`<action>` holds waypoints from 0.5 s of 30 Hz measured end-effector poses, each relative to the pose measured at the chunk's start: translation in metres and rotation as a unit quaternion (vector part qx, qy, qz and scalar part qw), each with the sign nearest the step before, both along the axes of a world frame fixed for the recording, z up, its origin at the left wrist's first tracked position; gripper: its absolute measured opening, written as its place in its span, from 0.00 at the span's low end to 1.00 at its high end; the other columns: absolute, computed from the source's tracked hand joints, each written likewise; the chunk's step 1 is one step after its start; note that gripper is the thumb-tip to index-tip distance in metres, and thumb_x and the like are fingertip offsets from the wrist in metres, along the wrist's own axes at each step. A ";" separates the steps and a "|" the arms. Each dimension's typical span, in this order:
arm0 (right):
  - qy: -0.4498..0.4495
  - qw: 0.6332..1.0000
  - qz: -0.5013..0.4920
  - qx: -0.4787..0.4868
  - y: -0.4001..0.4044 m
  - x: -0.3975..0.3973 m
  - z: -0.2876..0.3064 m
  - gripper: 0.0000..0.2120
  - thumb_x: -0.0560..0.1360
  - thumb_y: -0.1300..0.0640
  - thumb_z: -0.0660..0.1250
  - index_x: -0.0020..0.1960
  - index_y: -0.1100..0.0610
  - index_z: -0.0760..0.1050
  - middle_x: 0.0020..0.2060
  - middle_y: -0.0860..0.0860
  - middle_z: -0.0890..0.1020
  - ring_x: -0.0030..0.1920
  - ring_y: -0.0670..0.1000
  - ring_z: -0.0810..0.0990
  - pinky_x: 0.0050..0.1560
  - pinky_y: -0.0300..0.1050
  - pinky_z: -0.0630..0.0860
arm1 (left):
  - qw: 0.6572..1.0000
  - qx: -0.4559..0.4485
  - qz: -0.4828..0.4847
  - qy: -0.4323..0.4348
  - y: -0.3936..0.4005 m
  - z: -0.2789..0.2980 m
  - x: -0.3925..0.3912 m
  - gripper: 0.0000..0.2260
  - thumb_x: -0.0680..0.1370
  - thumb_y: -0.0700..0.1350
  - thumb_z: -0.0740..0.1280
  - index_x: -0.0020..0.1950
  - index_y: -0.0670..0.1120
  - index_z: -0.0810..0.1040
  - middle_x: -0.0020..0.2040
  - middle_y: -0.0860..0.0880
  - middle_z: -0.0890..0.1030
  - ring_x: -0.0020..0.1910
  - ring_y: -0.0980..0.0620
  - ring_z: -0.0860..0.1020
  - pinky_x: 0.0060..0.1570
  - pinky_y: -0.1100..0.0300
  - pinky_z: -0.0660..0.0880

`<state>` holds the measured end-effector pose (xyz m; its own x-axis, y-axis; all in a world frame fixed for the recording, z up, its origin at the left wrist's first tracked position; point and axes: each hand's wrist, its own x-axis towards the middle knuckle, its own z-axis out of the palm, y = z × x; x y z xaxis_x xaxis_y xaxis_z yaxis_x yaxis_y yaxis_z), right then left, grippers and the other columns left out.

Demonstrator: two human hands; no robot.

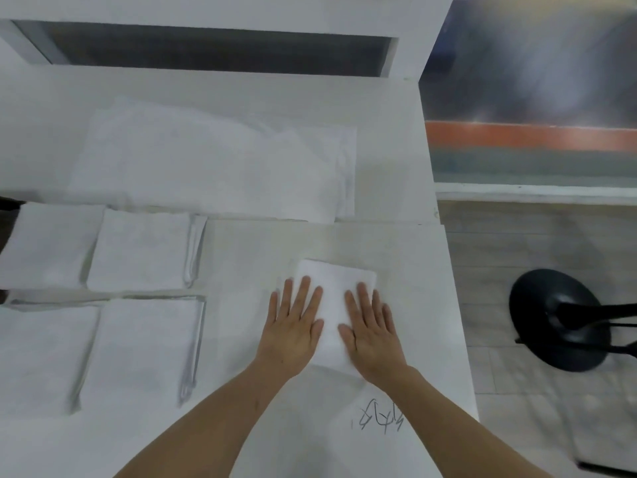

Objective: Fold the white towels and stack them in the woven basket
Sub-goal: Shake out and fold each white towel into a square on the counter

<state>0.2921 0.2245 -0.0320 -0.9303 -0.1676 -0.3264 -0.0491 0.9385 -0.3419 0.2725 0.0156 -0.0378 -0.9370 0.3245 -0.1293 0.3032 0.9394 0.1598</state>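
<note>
Both hands, left hand (293,326) and right hand (370,331), lie flat, pressing the folded towel (333,305); next, probably lift it—no basket visible.

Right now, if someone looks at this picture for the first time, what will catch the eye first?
First, the two hands: the left hand and right hand press flat on a small folded white towel near the table's right edge. To the left lie folded white towels in rows. On the floor at right stands a black round stool base.
</note>
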 end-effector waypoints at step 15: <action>-0.087 0.960 -0.178 -0.195 0.001 0.019 0.035 0.29 0.83 0.54 0.64 0.82 0.48 0.60 0.75 0.55 0.59 0.67 0.53 0.74 0.65 0.36 0.69 | 0.849 0.270 0.393 -0.226 0.021 0.059 0.020 0.30 0.82 0.52 0.64 0.81 0.52 0.56 0.71 0.40 0.68 0.67 0.37 0.71 0.66 0.47 0.71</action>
<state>0.3115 0.2256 0.0032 -0.8882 0.0105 -0.4594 0.3418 0.6833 -0.6452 0.2926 0.0366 0.0217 -0.7858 -0.2521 -0.5647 -0.5909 0.5757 0.5652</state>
